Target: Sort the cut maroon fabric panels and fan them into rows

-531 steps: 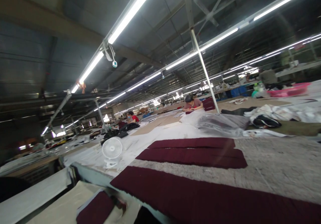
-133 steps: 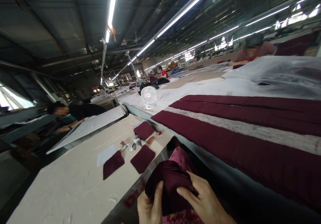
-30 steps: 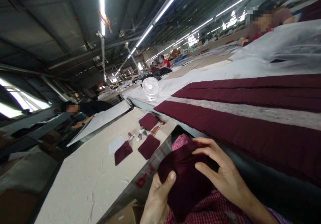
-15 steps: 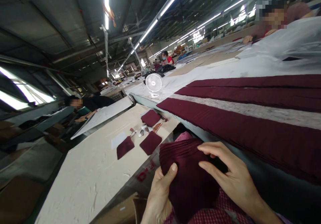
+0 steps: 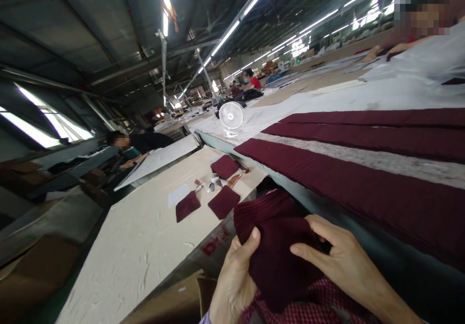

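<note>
A stack of dark maroon fabric pieces (image 5: 276, 246) is held low in front of my body, its layered edges fanned at the top. My left hand (image 5: 236, 270) grips the stack from the left, thumb pressed on the top piece and fingers hidden underneath. At the right edge, my right hand (image 5: 337, 256) has its thumb over the cloth and its fingers curled behind that edge, with the top cloth raised between them. Several maroon pieces, one of them a fabric patch (image 5: 224, 202), lie on the cream-topped table to the left.
The cream table (image 5: 138, 237) carries fabric scraps (image 5: 212, 183) and a white paper (image 5: 178, 195). Long maroon fabric strips (image 5: 341, 183) cover the bigger table on the right, where a white fan (image 5: 231, 115) stands. A cardboard box (image 5: 178, 300) sits below. Other people work at left, right and far back.
My right hand has come down slightly and its fingers have gone behind the stack's right edge, lifting the top cloth there. The left hand keeps its hold. The view has shifted slightly left.
</note>
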Tool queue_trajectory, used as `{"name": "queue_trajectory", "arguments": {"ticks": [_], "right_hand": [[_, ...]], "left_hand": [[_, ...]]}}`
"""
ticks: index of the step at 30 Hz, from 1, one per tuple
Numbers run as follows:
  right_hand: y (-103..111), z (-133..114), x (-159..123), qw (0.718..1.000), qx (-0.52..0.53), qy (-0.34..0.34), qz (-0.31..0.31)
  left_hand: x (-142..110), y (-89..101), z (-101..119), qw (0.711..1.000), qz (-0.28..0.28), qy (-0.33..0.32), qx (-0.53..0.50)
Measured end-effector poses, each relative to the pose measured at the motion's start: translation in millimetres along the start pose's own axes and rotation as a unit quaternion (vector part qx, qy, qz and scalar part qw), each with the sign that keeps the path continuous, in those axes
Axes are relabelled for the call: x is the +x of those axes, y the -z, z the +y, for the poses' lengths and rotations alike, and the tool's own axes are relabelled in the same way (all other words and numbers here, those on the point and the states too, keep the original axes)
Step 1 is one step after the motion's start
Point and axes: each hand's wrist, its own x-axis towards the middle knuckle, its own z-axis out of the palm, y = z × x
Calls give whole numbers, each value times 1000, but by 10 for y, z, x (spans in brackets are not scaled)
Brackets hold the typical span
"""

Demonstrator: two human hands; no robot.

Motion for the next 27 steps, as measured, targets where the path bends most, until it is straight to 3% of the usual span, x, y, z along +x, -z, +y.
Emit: {"name": "queue_trajectory", "arguments": {"ticks": [8,22,27], "right_hand": [[36,25,-32,986,79,-118,-91],[163,35,-19,967,157,-137,-148],[173,69,-8,969,137,-135,-152]], "left_hand": [[67,80,-97,998,-59,2,-13],[41,-4,-110,995,-90,-8,31],[59,-14,-143,998,-54,-8,24]]}}
